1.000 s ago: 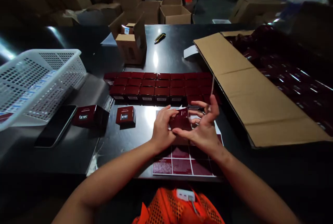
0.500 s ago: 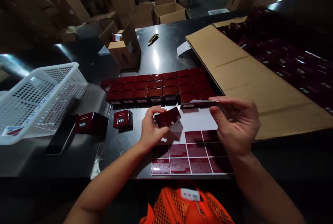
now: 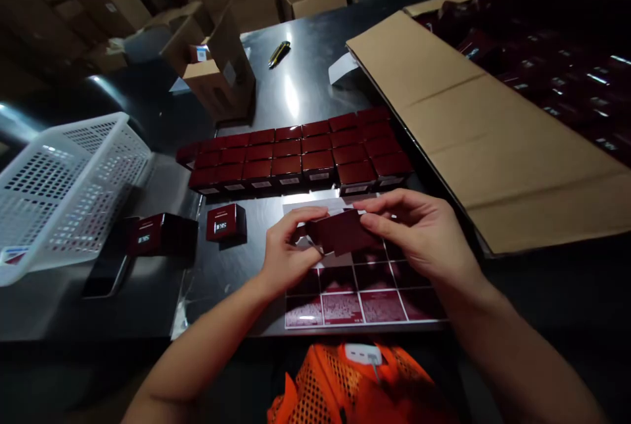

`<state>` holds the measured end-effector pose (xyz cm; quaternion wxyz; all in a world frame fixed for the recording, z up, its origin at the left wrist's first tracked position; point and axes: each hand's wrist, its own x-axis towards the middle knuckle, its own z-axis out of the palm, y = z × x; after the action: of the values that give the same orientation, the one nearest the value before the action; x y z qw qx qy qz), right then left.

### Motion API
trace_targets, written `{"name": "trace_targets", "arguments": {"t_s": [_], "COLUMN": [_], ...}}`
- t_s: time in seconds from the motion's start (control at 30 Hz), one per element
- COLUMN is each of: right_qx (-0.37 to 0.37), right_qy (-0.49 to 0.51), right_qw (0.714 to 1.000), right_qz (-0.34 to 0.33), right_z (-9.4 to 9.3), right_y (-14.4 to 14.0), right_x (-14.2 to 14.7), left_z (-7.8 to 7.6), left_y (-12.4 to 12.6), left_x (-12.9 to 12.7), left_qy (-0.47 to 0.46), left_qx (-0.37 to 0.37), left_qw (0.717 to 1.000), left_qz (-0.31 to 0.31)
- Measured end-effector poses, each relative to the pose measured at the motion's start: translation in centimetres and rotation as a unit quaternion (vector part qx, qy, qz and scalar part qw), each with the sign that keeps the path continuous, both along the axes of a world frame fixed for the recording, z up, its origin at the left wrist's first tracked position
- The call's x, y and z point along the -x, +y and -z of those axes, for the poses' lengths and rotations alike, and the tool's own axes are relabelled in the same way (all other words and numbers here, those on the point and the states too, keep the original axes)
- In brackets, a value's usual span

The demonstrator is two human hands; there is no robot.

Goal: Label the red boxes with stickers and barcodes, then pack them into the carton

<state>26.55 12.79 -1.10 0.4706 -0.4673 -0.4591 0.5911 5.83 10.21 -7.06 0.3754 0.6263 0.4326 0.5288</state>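
Observation:
My left hand (image 3: 288,250) is closed on a small dark red box (image 3: 319,235), thumb below and fingers above. My right hand (image 3: 426,236) pinches a flat dark red sticker (image 3: 352,232) by its right end. The sticker overlaps the front of the box; whether it sticks there I cannot tell. Beneath both hands lies a sheet of dark red printed stickers (image 3: 340,309) in a white-lined grid, its upper part bare white and partly covered by my hands. A single dark red box (image 3: 225,223) sits left of my left hand.
Rows of dark red boxes (image 3: 286,151) stand behind my hands. To the left are a white basket (image 3: 64,181), a phone (image 3: 106,276) and another dark red box (image 3: 160,235). A cutter knife (image 3: 279,54), a small carton (image 3: 217,85) and a large carton's flap (image 3: 473,135) lie farther off.
My right hand has moved left, bringing the sticker from apart to in front of the box. The box in my left hand has turned slightly. The camera view has shifted a little.

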Motion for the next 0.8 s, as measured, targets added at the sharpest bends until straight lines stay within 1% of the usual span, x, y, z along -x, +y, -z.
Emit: {"name": "trace_targets", "arguments": {"t_s": [0.07, 0.17, 0.33, 0.5, 0.8], "right_qx": [0.003, -0.021, -0.052, -0.056, -0.058], "right_qy": [0.001, -0.018, -0.05, -0.071, -0.082], "right_qw": [1.0, 1.0, 0.997, 0.996, 0.995], "right_qz": [-0.006, -0.001, 0.009, 0.019, 0.024], "right_z": [0.06, 0.2, 0.43, 0.38, 0.33], "right_y": [-0.2, -0.38, -0.5, -0.46, -0.4], "right_x": [0.25, 0.53, 0.66, 0.66, 0.76], "left_z": [0.18, 0.34, 0.19, 0.01, 0.06], "left_y": [0.0, 0.08, 0.14, 0.2, 0.32], "left_x": [-0.1, -0.17, -0.13, 0.01, 0.02], "left_qy": [-0.011, -0.019, 0.01, 0.03, 0.038], "left_qx": [-0.012, -0.039, -0.073, -0.083, -0.099], "left_qw": [1.0, 0.999, 0.997, 0.996, 0.994], "left_qz": [0.001, -0.006, -0.01, -0.003, 0.002]}}
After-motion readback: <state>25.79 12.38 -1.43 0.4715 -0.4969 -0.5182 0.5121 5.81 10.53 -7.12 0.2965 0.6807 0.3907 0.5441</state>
